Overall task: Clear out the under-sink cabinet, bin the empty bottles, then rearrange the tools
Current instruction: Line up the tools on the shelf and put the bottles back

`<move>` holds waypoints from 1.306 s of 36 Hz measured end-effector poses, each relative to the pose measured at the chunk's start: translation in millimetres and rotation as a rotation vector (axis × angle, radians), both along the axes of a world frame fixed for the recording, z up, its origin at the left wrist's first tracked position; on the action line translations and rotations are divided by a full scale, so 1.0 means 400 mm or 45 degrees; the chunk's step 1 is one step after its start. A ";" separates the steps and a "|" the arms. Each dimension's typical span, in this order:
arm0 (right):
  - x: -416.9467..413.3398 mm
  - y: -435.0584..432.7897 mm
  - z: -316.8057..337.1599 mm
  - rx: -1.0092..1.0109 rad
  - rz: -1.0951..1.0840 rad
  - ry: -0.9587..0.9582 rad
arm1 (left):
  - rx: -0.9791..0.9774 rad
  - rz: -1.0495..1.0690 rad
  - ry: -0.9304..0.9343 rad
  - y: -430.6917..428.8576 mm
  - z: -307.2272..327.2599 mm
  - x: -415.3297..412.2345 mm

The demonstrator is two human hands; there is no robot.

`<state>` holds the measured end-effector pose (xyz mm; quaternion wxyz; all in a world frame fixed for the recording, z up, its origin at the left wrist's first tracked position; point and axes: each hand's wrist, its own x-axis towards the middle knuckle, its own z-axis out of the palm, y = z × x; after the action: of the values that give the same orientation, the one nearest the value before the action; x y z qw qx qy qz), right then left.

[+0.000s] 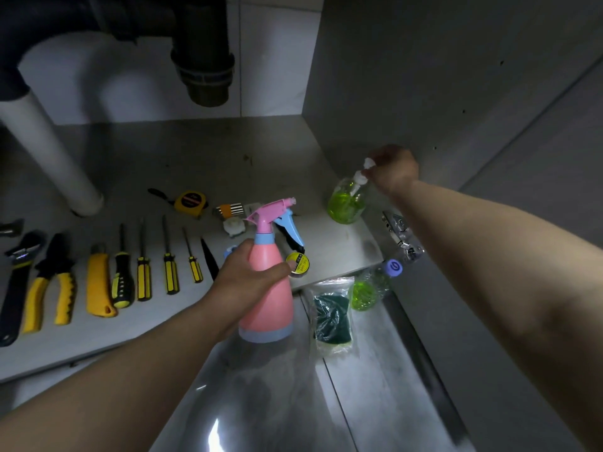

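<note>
left hand (251, 275): smooth pink conical sprayer (266, 301) | right hand (391, 169): clear pump bottle (347, 200)

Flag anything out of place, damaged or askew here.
The black drain pipe at the top seems to end in an open mouth, joined to nothing in view. Otherwise nothing stands out: the tools lie in a neat row and no spill shows.

Count: 4 screwdrivers (144, 276); 2 green bottles (346, 203); 1 sprayer (266, 298); 1 pliers (50, 282); 1 wrench (16, 275); 1 knife (98, 283); 1 tape measure (191, 203); 1 tape roll (298, 263); 1 sponge pack (332, 316).
</note>
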<state>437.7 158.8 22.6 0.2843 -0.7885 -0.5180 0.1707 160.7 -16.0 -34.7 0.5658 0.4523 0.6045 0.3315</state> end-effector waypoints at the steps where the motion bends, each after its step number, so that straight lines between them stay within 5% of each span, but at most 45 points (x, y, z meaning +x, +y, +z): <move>1: -0.001 -0.001 -0.004 0.010 0.002 0.009 | 0.001 -0.006 0.005 0.002 -0.002 0.000; 5: -0.003 -0.005 -0.012 0.043 0.041 -0.028 | 0.009 -0.022 0.038 0.009 -0.008 0.006; 12: -0.071 -0.116 0.032 0.168 0.255 -0.475 | 0.098 -0.056 0.100 0.000 0.011 0.026; 14: -0.115 -0.158 0.059 0.149 0.442 -0.271 | 0.139 -0.070 0.157 -0.005 0.020 0.030; 17: -0.177 -0.220 0.096 -0.209 0.715 0.154 | 0.219 -0.140 0.271 -0.014 0.031 0.033; 25: -0.214 -0.292 0.140 -0.486 0.924 0.466 | 0.236 -0.179 0.257 -0.049 0.049 0.029; 28: -0.208 -0.297 0.141 -0.533 0.960 0.350 | 0.237 -0.163 0.225 -0.050 0.051 0.028; 36: -0.174 -0.241 0.145 -0.074 0.607 0.137 | 0.318 -0.161 0.404 -0.045 0.016 -0.013; 40: -0.146 -0.205 0.140 0.140 0.364 -0.107 | 0.219 -0.553 0.886 -0.078 -0.031 -0.077; 44: -0.149 -0.180 0.105 0.171 0.230 -0.169 | 0.069 -1.001 1.102 -0.089 -0.062 -0.103; 47: -0.164 -0.165 0.076 0.171 0.175 -0.178 | 0.026 -1.088 1.200 -0.090 -0.077 -0.099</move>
<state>372.1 92.9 52.9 0.2872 -0.7404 -0.5995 0.0993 121.1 -52.2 -65.4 0.3168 0.7564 0.5515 -0.1526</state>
